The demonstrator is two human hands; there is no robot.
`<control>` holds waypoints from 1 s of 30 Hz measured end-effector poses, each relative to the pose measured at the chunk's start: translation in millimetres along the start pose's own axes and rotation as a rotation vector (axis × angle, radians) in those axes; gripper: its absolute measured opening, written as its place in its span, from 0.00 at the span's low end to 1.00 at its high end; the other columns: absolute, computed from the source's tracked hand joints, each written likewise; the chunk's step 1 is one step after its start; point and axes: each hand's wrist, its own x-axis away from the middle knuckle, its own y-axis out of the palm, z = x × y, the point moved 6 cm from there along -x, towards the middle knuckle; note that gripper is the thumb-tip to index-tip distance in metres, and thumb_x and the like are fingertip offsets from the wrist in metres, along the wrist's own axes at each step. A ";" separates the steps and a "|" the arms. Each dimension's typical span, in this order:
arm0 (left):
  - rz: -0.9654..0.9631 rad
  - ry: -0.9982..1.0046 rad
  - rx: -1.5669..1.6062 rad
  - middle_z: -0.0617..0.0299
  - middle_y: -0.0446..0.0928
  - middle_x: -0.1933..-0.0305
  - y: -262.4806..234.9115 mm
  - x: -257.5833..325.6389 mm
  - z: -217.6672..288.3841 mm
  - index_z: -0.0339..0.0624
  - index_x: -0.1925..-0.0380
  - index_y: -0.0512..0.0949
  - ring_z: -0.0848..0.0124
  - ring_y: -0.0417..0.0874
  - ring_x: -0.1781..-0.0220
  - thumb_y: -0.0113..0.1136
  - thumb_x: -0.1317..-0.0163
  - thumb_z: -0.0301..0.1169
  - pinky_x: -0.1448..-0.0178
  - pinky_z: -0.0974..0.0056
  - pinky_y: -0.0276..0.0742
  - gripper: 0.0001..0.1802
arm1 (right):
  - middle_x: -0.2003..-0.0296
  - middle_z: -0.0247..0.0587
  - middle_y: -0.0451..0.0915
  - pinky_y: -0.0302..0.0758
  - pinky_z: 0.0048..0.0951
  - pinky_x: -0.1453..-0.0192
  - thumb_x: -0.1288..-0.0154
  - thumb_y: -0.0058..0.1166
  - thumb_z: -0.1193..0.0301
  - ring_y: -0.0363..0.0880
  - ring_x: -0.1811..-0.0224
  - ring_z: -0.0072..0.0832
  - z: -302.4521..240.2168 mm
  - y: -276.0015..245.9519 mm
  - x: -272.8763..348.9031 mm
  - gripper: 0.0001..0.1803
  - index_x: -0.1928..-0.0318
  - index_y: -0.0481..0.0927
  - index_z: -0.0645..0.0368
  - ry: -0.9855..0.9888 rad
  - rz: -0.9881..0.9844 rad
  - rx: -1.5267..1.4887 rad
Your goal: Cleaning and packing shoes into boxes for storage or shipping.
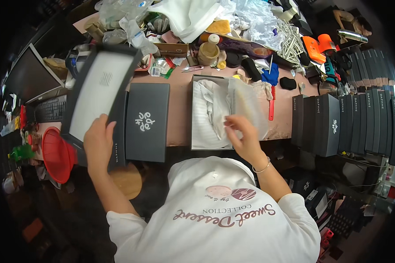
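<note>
Left hand: arm reaching forward, fingers closed on the near right edge of a dark lid, raised at a tilt, white inside showing. Right hand: elbow out, fingers bent, thumb and forefinger close together at the translucent paper; whether they pinch it cannot be told from this angle. Open box: ahead of the person, white wrapping within, near wall about level with the table's front edge. Closed box: left, overhanging that edge; bare strip between. Right side: bare tabletop, red brush, boxes beyond.
</note>
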 end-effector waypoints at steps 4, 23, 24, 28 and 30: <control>-0.171 -0.176 0.039 0.47 0.76 0.63 57.1 13.0 -28.1 0.37 0.59 0.73 0.47 0.76 0.58 0.60 0.40 0.32 0.55 0.51 0.71 0.14 | 0.56 0.60 0.76 0.76 0.44 0.49 0.43 0.58 0.71 0.77 0.55 0.55 67.3 54.8 -30.7 0.32 0.40 0.62 0.69 -0.112 -0.067 0.458; -0.854 -0.936 2.232 0.62 0.79 0.54 238.2 70.5 184.2 0.43 0.44 0.71 0.70 0.82 0.56 0.52 0.36 0.53 0.55 0.65 0.79 0.29 | 0.67 0.51 0.78 0.74 0.37 0.64 0.43 0.57 0.73 0.78 0.68 0.42 0.3 25.7 -18.2 0.13 0.58 0.77 0.65 -0.173 0.019 0.268; -0.842 -0.891 2.178 0.62 0.79 0.54 244.1 72.8 175.1 0.44 0.45 0.71 0.70 0.82 0.57 0.52 0.36 0.51 0.56 0.64 0.79 0.27 | 0.65 0.51 0.79 0.74 0.36 0.63 0.43 0.59 0.72 0.78 0.67 0.42 -1.5 28.3 -17.5 0.16 0.55 0.76 0.66 -0.211 0.025 0.225; -0.951 -0.849 2.047 0.62 0.79 0.54 245.1 81.0 151.5 0.44 0.45 0.72 0.71 0.82 0.55 0.54 0.37 0.43 0.55 0.65 0.79 0.23 | 0.64 0.44 0.80 0.73 0.30 0.64 0.37 0.58 0.66 0.77 0.67 0.31 11.3 5.6 -34.0 0.17 0.54 0.77 0.68 -0.073 0.180 0.209; -0.896 -0.740 2.047 0.59 0.78 0.52 228.7 72.6 150.0 0.43 0.43 0.70 0.69 0.82 0.54 0.56 0.38 0.42 0.51 0.63 0.79 0.25 | 0.68 0.38 0.79 0.71 0.25 0.66 0.33 0.55 0.64 0.73 0.70 0.23 36.5 6.4 -34.2 0.17 0.56 0.78 0.68 0.136 0.030 -0.030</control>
